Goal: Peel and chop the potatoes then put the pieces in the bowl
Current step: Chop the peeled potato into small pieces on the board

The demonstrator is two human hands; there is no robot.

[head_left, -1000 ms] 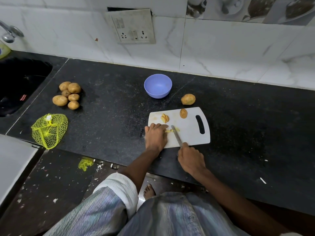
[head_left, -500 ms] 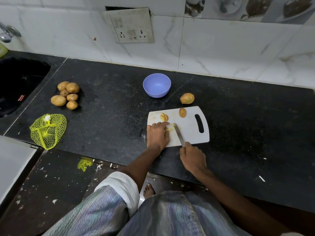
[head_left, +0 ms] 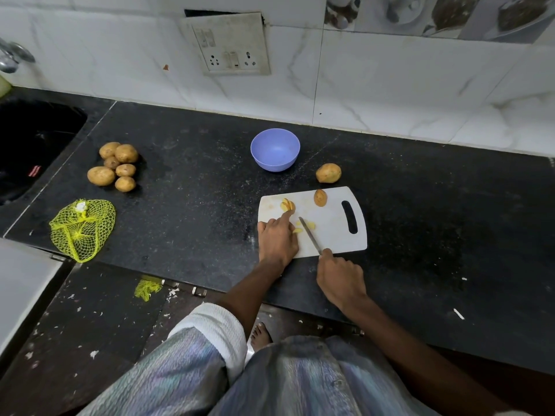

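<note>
Since the earlier frame: left hand (head_left: 277, 235) index finger extended toward 12 o'clock, now reaching the cut slices (head_left: 287, 205); knife (head_left: 310, 235) drawn slightly back toward 5 o'clock.

Step in hand, judged: chopping the potato on the cutting board (head_left: 330, 235).

Procedure:
- Gather loose pieces (head_left: 304, 226) into one group before cutting.
- Curl left fingertips back from the blade line.
- Keep knife tip on the board; rock down through the pieces.
- Hold the board flat on the tabletop (head_left: 195, 190).

Hands:
- Left: resting on the board's 9 o'clock edge, index finger straight and touching the slices, other fingers loosely bent, gripping nothing.
- Right hand (head_left: 341, 280): closed around the knife handle, blade angled toward 11 o'clock over the pieces.

Task items:
- Half potato (head_left: 320, 197) at the board's 12 o'clock edge.
- Whole potato (head_left: 328, 173) just beyond the board.
- Bowl (head_left: 275, 150) at 11 o'clock from the board, no pieces seen inside.
- Potato pile (head_left: 115, 166) well apart at 9 o'clock.
</note>
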